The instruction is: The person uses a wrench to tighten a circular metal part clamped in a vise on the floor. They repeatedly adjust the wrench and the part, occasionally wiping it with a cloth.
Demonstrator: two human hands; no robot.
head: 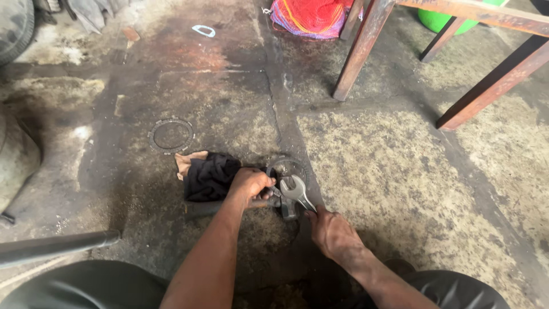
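Dark trouser knees sit at the bottom edge, w/ both forearms reaching out over the oily concrete floor [400,189]. Right hand [333,232] is closed round the handle of a steel open-ended spanner [295,190], fingers wrapped tight, spanner head pointing away from the person. Left hand [249,184] is clenched just left of the spanner head, gripping a small dark metal part [287,209] that lies on the floor btwn the two hands; exactly what the part is can't be told. Touching the left hand's far-left side is a black rag [209,176] w/ a tan scrap under it. Beyond the spanner head a thin metal ring [287,166] lies flat, partly hidden. Further left, well apart, a toothed ring gasket [171,135] lies flat on the floor. A grey pipe [54,246] pokes in at lower left. Far side: rusty brown table legs [361,48], a red mesh sack [311,16] and a green tub [436,20].
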